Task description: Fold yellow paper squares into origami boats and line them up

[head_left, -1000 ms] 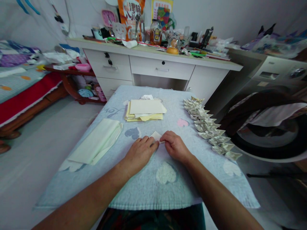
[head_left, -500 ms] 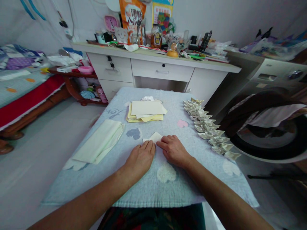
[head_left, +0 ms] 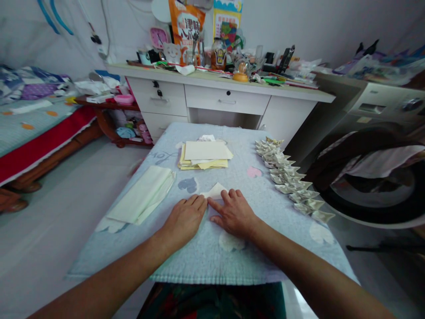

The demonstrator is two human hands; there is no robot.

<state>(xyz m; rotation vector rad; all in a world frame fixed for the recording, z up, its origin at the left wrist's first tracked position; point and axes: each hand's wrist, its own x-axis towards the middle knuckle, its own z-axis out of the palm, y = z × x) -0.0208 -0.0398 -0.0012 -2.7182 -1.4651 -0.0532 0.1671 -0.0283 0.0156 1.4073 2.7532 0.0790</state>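
A small folded piece of paper with a pointed top lies on the cloth-covered table in front of me. My left hand rests flat at its left end, fingers stretched out and side by side. My right hand is spread over its lower right, the index finger pressing along the bottom edge close to the left fingertips. Both hands cover part of the paper. Farther back lies a stack of cream and yellow paper sheets. To the left is a larger folded pale-green sheet.
Several folded paper boats stand in a row along the table's right side. The blue patterned tablecloth reaches the near edge. Behind is a white desk crowded with jars and packets; a washing machine stands at right, a bed at left.
My left hand has slid slightly left along the paper's edge. My right index finger has moved left too, and the right thumb now stands apart from the fingers.
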